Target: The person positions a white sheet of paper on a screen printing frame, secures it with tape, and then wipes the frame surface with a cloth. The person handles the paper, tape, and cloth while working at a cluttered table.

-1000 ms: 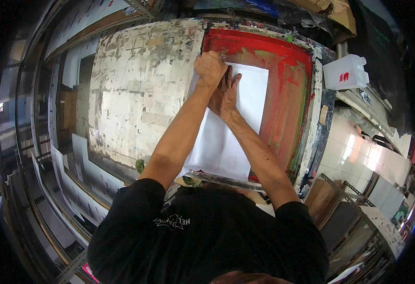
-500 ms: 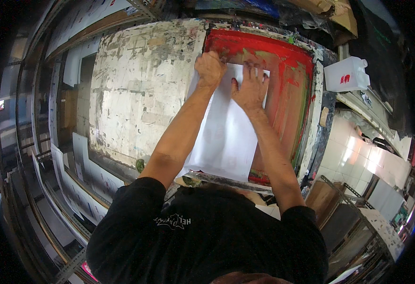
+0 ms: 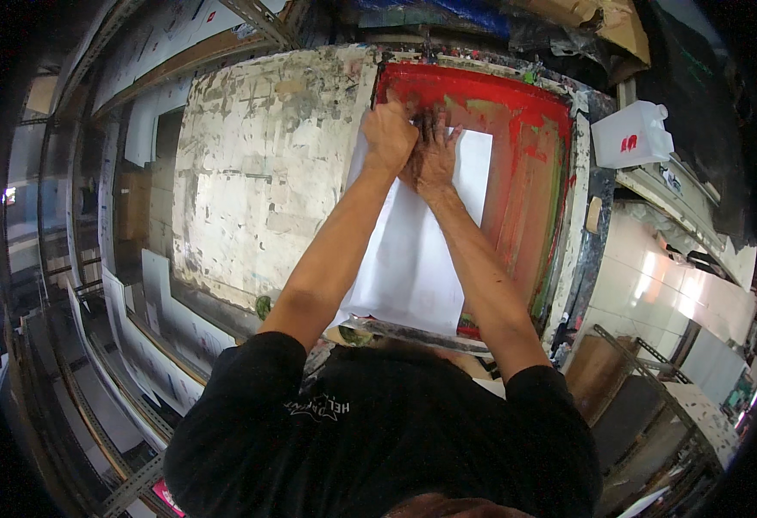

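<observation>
The person is wearing a black T-shirt (image 3: 447, 414) with short sleeves; the left sleeve (image 3: 262, 371) and the right sleeve (image 3: 538, 406) are ending just above the elbows, leaving the left forearm (image 3: 331, 268) and the right forearm (image 3: 478, 250) bare; the dark cloth is looking matte and is forming soft, shallow folds; a small white print (image 3: 320, 407) is showing on the shirt, pairing lettering with a jagged, star-like outline, and is appearing upside down; dark smudges are marking the fingers (image 3: 441, 129) of the right hand (image 3: 435, 164); small specks are dotting the right forearm.
</observation>
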The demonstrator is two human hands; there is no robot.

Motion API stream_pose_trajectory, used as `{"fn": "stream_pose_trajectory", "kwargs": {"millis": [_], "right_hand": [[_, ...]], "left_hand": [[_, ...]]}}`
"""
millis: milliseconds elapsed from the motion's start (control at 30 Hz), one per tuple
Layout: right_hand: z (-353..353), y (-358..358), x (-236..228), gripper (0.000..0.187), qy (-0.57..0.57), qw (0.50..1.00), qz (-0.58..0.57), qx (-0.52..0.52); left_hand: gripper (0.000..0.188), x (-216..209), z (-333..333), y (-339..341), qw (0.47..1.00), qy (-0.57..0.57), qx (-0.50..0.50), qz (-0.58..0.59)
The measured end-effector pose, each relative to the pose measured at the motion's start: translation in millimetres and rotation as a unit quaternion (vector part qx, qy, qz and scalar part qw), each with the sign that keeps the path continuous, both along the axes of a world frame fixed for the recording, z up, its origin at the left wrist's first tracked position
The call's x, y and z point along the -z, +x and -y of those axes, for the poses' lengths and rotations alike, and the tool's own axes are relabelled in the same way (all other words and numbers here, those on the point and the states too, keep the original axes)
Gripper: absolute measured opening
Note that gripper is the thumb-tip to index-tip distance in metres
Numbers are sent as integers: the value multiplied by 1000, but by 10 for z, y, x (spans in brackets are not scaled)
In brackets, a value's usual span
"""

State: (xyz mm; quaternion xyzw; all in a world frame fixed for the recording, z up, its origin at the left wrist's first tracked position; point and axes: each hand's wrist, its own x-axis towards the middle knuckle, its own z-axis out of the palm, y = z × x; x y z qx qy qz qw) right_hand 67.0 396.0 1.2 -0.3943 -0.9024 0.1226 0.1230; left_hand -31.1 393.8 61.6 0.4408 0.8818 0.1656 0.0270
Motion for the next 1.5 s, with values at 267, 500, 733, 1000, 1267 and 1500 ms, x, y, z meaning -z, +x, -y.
{"fn": "stream_pose_trajectory", "kwargs": {"millis": [267, 500, 733, 1000, 1267, 1500], "right_hand": [[101, -49, -18, 85, -7, 996, 81, 22], [177, -231, -129, 88, -65, 996, 53, 6], [-5, -19, -131, 95, -100, 994, 41, 27], [-384, 996, -116, 90, -49, 985, 81, 143], [-224, 918, -157, 84, 14, 986, 112, 125], [604, 1286, -724, 102, -45, 972, 224, 47]], "left_hand": [[62, -482, 266, 120, 998, 27, -34, 33], [60, -949, 1243, -94, 971, 227, -40, 57], [57, -554, 2594, -294, 950, 259, -154, 87], [60, 20, 3995, -201, 950, 181, -226, 114], [56, 63, 4259, -9, 937, 274, -151, 156], [70, -150, 3988, 262, 921, 272, -61, 273]]}}
